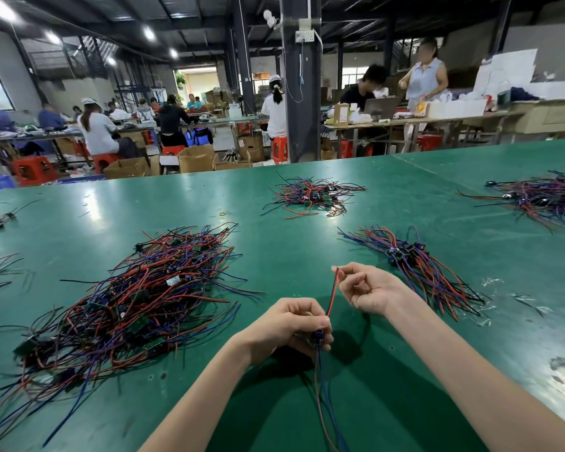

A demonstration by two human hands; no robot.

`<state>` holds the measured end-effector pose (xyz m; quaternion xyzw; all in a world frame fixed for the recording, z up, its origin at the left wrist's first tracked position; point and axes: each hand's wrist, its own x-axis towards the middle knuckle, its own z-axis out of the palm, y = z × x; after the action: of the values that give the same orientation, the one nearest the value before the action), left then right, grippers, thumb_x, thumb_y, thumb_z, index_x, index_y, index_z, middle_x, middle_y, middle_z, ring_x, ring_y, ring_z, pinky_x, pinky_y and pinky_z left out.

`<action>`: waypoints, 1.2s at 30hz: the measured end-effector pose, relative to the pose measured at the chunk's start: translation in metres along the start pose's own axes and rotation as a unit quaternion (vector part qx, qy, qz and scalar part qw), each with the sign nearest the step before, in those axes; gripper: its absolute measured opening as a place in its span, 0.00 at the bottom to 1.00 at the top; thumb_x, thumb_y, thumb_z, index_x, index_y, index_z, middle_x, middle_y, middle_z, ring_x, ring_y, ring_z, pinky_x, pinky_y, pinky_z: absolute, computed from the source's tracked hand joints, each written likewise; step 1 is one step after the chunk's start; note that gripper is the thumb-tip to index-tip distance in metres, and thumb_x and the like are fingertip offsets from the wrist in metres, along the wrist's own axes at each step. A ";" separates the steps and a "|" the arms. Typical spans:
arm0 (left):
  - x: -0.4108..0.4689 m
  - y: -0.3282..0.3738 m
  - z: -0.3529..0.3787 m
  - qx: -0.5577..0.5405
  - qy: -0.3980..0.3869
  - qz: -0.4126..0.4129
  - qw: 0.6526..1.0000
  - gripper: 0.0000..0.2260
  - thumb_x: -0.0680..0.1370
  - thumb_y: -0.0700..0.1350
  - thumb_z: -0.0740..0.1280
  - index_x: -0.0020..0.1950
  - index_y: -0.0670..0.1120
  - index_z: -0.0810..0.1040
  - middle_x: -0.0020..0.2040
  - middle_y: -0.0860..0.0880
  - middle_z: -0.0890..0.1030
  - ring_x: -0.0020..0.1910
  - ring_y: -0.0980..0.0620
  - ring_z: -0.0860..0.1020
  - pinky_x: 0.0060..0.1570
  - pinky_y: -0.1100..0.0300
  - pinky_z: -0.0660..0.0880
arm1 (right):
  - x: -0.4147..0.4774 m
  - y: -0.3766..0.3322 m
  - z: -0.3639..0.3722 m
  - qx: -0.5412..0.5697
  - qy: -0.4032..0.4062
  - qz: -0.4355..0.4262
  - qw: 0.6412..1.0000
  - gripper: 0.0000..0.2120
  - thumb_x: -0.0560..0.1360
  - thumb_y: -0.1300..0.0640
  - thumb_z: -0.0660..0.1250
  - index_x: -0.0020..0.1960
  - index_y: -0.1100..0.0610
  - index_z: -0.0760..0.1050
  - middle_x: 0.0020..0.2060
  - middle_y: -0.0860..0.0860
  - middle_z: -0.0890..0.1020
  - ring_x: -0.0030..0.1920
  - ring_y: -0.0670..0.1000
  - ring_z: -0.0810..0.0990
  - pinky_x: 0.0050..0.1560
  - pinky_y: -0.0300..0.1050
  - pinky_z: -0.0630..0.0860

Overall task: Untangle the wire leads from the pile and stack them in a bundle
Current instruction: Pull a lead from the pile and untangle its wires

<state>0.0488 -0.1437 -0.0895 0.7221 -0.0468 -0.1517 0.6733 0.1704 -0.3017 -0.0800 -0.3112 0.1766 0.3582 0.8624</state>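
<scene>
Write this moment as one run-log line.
left hand: grips wire lead | right hand: pinches red wire | pile: left | bundle: right

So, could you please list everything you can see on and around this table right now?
Table: one, green, fills the foreground.
Tangled pile: one, red, blue and black, near left.
Bundle: one, same colours, aligned, near right.
Far centre pile: one, same colours, smaller.
Far right pile: one, same colours, table edge.
Held lead: one, red and blue, between the hands.
Stools: several, red, background floor.
Cardboard boxes: several, brown, behind the table.
Left hand: one, grips the lead's blue part.
Right hand: one, pinches the red wire's tip.
</scene>
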 end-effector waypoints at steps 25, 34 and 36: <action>-0.001 0.001 0.000 -0.027 -0.025 -0.016 0.999 0.08 0.73 0.42 0.69 0.35 0.50 0.79 0.36 0.47 0.83 0.35 0.51 0.82 0.36 0.61 0.78 | 0.007 0.016 0.002 -0.243 0.043 -0.186 0.951 0.07 0.75 0.67 0.66 0.39 0.66 0.77 0.25 0.54 0.80 0.18 0.42 0.67 0.21 0.33 0.70; 0.002 -0.002 0.002 -0.054 0.024 -0.006 0.998 0.08 0.76 0.37 0.66 0.37 0.43 0.77 0.35 0.44 0.82 0.31 0.50 0.81 0.33 0.60 0.78 | 0.003 0.013 0.000 -0.227 -0.008 -0.164 0.960 0.08 0.78 0.57 0.64 0.43 0.60 0.75 0.28 0.52 0.81 0.20 0.44 0.70 0.23 0.35 0.73; 0.003 -0.002 0.001 -0.061 0.033 -0.004 0.998 0.08 0.76 0.37 0.66 0.37 0.43 0.77 0.35 0.44 0.82 0.31 0.50 0.81 0.33 0.60 0.78 | 0.003 0.013 0.001 -0.232 -0.016 -0.153 0.960 0.13 0.79 0.51 0.62 0.44 0.60 0.74 0.31 0.54 0.82 0.21 0.45 0.72 0.24 0.35 0.74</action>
<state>0.0506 -0.1452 -0.0921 0.6845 -0.0120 -0.1330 0.7167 0.1631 -0.2931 -0.0861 -0.5205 0.0248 0.2583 0.8135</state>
